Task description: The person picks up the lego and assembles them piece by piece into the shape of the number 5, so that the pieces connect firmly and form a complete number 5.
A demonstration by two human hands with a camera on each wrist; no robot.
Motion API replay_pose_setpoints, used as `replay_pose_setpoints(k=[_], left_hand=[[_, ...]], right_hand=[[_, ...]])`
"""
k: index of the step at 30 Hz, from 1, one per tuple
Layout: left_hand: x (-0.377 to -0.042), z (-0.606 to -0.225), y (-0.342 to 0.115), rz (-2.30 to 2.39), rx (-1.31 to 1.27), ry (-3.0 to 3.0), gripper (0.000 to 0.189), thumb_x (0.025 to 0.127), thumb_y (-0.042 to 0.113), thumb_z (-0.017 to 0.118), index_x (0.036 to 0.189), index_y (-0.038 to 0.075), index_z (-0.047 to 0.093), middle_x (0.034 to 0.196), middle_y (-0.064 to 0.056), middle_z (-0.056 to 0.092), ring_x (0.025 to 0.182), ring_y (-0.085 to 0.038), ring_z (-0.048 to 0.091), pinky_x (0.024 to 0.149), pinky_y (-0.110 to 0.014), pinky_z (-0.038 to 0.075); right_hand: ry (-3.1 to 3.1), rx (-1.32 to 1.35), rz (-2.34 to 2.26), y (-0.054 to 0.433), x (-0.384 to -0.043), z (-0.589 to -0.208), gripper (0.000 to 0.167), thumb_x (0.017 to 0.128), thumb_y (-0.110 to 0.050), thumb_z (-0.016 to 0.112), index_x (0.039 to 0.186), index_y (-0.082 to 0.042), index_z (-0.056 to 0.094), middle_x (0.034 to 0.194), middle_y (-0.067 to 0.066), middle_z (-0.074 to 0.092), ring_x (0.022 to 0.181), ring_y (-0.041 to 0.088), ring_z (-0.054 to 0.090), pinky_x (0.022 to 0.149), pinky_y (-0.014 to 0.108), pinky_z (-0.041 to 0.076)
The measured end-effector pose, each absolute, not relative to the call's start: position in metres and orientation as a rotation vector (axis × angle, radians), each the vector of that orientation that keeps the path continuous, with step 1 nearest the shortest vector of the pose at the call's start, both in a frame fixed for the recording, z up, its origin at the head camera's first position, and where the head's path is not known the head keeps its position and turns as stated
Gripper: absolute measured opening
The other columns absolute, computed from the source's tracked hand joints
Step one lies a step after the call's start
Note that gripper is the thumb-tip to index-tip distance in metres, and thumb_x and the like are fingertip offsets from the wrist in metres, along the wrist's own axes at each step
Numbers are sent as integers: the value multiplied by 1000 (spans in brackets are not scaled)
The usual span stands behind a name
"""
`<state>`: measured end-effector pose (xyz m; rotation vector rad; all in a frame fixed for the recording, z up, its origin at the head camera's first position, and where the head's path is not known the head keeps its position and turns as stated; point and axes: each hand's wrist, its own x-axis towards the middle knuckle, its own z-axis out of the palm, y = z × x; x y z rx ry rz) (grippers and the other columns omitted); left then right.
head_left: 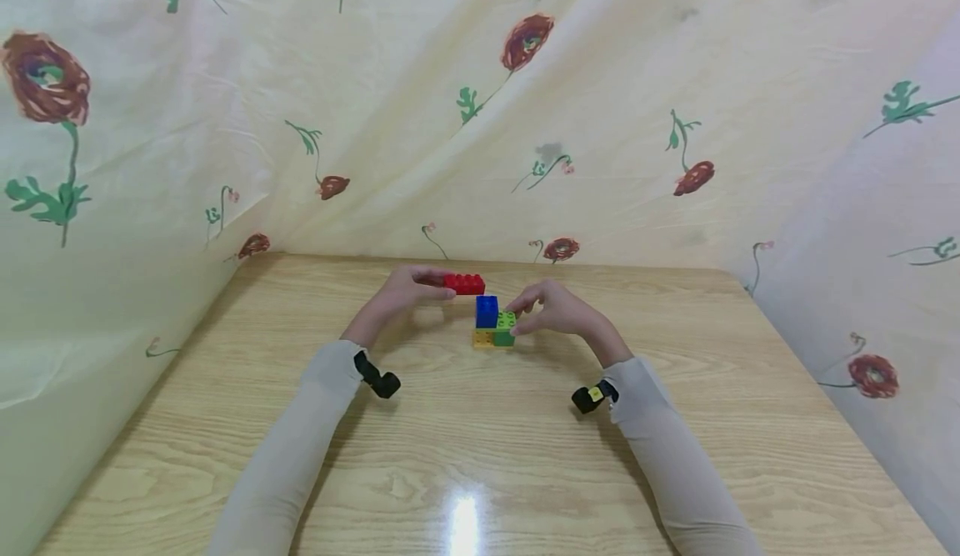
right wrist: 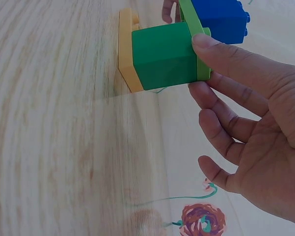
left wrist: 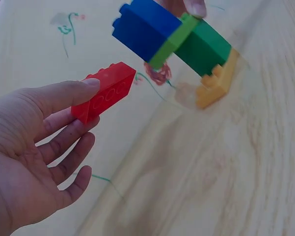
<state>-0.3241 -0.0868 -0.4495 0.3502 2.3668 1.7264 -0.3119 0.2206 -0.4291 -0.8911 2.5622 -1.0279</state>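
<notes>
One red brick (head_left: 465, 285), centre of head frame, pinched at its left end by the left hand (head_left: 407, 289); right hand (head_left: 553, 308) pinches the block stack (head_left: 491, 321) just lower right. Both probably light, stiff, smooth, sturdy; best held by opposite sides.

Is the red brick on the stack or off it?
Off: the left hand pinches the red brick; the left-wrist view shows a gap to the blue brick.
</notes>
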Motion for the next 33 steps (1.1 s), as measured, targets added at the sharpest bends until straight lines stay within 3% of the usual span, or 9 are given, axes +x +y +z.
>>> replay_pose_setpoints(k=[11,23,33], left_hand=[[-319,-435,-82,1789,424,2318,47,89,24,81,132,10,68,127,-13,69,118,-27,61,109,-51,47],[-308,-423,-71,1779,501,2312,46,89,23,80,132,12,69,123,-10,71,114,-24,64,103,-42,52],[-302,-419,-60,1794,564,2279,39,90,22,80,127,12,72,120,-9,72,111,-24,66,100,-41,54]], right_hand=[[2576,-897,-1013,221,-311,-429,30,83,-17,85,112,-11,80,111,6,76,104,31,61,98,53,44],[2575,-890,-1022,220,-309,-429,30,83,-18,85,111,-11,80,110,6,76,106,35,61,99,58,42],[2573,-902,-1022,221,-308,-428,31,83,-20,86,112,-11,79,110,6,76,106,34,61,99,59,43]])
